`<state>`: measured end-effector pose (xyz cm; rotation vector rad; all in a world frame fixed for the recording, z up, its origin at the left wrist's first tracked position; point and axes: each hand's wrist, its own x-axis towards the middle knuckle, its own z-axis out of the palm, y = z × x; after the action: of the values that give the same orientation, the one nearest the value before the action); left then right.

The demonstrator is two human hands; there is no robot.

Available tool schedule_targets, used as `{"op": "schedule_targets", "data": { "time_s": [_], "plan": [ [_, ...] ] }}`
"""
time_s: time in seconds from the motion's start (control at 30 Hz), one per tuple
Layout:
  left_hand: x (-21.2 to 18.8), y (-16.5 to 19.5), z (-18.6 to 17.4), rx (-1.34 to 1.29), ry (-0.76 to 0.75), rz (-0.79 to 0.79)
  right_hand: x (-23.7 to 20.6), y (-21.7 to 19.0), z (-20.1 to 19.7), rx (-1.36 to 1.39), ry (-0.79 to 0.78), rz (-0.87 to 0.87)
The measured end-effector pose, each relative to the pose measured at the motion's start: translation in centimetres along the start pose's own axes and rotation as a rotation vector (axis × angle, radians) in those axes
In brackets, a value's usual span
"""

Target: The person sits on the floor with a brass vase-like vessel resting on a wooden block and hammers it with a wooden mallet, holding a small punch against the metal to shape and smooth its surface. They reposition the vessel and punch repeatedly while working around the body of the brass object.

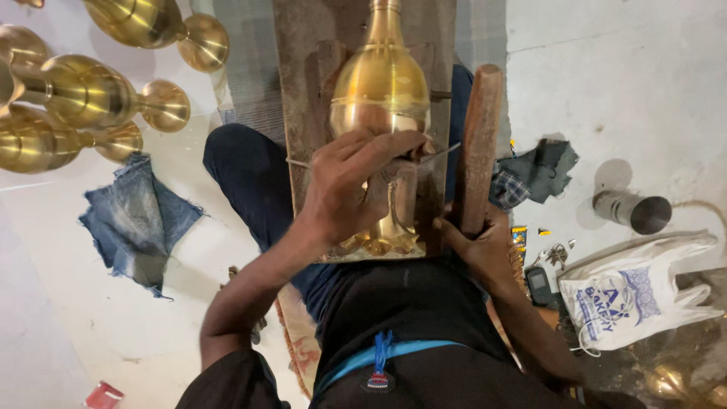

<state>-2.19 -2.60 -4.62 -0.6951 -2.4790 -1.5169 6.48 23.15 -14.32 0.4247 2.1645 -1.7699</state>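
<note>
Left hand [344,189] fingers pinch a thin metal tool [443,151] against the brass vase [381,98]; right hand [477,246] grips a wooden mallet [478,144] beside it.

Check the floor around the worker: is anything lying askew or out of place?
Nothing looks damaged or spilled. The brass vases at upper left lie tipped on their sides on the floor, and a frayed denim scrap lies crumpled beside them.
</note>
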Motion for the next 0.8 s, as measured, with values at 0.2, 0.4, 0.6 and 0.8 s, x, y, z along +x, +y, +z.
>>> {"op": "schedule_targets", "data": {
  "time_s": [0.2,0.4,0.6,0.8],
  "plan": [
    [0.7,-1.4,0.9,0.259,-0.225,0.085,0.6,2.1,-2.7,-0.139,0.094,-0.193],
    [0.7,-1.6,1.1,0.301,-0.249,0.118,1.4,2.1,-4.3,-0.272,0.125,-0.148],
    [1.0,-1.2,1.2,0.309,-0.247,0.119,2.5,-1.5,-6.1,-0.075,0.099,-0.385],
    [0.9,-1.0,1.6,0.315,-0.208,0.115,4.0,-8.0,-7.9,-0.309,-0.037,-0.432]
  ]
}}
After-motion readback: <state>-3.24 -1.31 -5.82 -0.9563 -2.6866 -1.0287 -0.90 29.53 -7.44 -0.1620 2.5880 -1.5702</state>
